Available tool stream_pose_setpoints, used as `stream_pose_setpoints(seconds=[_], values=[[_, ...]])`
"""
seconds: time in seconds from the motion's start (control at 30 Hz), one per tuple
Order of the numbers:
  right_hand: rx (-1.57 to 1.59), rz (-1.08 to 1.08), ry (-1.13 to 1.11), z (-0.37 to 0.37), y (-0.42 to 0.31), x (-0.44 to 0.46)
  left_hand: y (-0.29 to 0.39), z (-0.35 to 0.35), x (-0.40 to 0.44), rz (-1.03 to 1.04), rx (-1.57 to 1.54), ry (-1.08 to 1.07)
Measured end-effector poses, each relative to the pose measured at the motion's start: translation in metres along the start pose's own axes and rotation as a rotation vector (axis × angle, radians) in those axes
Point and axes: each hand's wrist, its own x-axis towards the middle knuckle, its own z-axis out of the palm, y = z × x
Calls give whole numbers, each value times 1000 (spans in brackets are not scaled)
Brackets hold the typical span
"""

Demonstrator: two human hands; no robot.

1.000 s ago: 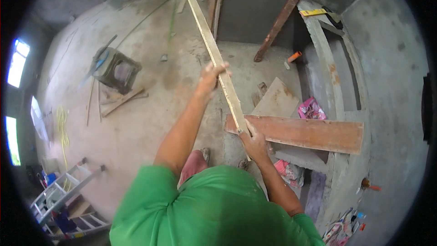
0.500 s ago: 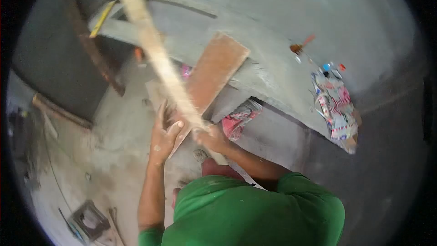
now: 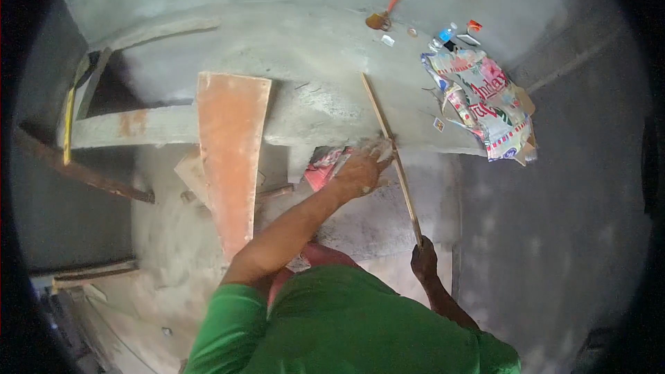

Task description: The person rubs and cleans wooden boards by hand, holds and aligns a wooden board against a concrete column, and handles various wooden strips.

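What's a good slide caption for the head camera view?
Left hand at a wooden strip, right hand gripping its near end.

On the ledge (image 3: 318, 105), a board (image 3: 232, 145) lies at centre left and a sack (image 3: 485, 97) at upper right near a bottle (image 3: 444, 36), a strip (image 3: 407, 194) slanting over its edge between board and sack.

My strip (image 3: 404, 183) is matt wood, the board (image 3: 232, 145) looks smooth and dull, the ledge (image 3: 312, 107) is rough, matt concrete, my shirt (image 3: 339, 325) matt cloth
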Motion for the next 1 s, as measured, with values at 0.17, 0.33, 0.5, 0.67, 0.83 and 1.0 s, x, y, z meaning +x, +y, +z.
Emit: stream_pose_setpoints(seconds=[0.17, 0.33, 0.5, 0.67, 0.83, 1.0], values=[[-81, -115, -165, 40, 13, 42, -42, 41, 48, 6, 63, -154], [-64, -430, 10, 47, -99, 141, -154, 9, 34, -172, 195, 176], [19, -222, -132, 62, -181, 181, -199, -51, 47, -191, 337, 125], [83, -26, -124, 34, -106, 89, -118, -20, 46, -55, -69, -103], [113, 4, -224, 10, -78, 51, -72, 23, 38, 16, 116, -9], [22, -70, -199, 66, -139, 161, -169, -5, 62, -233, 299, 113]])
